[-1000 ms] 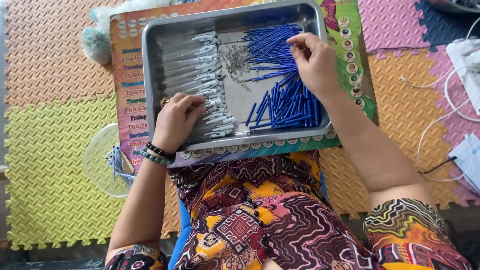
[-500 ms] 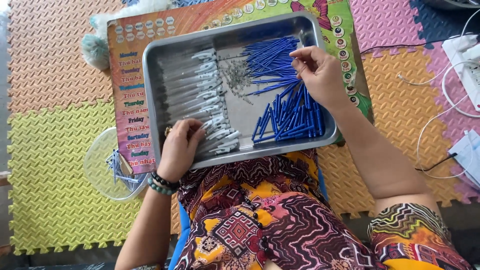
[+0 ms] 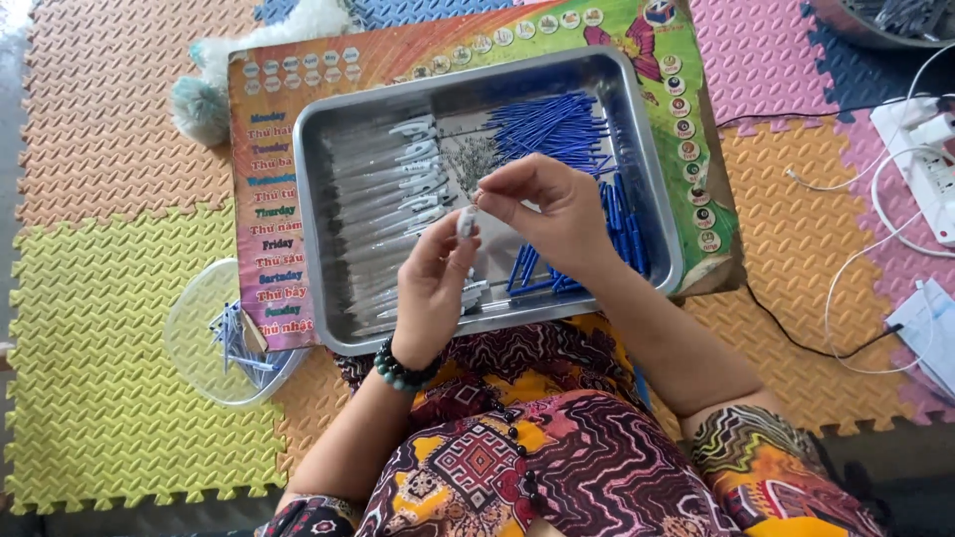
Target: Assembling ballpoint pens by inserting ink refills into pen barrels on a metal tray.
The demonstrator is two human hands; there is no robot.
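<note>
So half a second before this both hands were down in the metal tray (image 3: 316,129), the left hand (image 3: 434,288) resting on the heap of clear pen barrels (image 3: 383,219) and the right hand (image 3: 553,211) picking around the blue refills (image 3: 562,129). By this point both had come up off the tray and met in the middle, just above it. The left hand had its thumb and fingers closed around one clear pen barrel (image 3: 466,221), holding it more or less upright with the open end toward the other hand. The right hand was pinched shut on something tiny right at the barrel's tip, probably one of the little springs from the grey pile (image 3: 468,159) in the middle of the tray, though it was too small for me to say for sure. To me that looked like the picking-up part was done for this piece and the fitting-together part had started. The tray sat on a colourful weekday chart board (image 3: 269,199) across the person's lap, on top of foam puzzle mats (image 3: 109,328). A clear plastic lid (image 3: 214,333) with a few blue bits in it lay off to the left, well apart from the hands. White cables and a power strip (image 3: 920,164) were over on the right.
</note>
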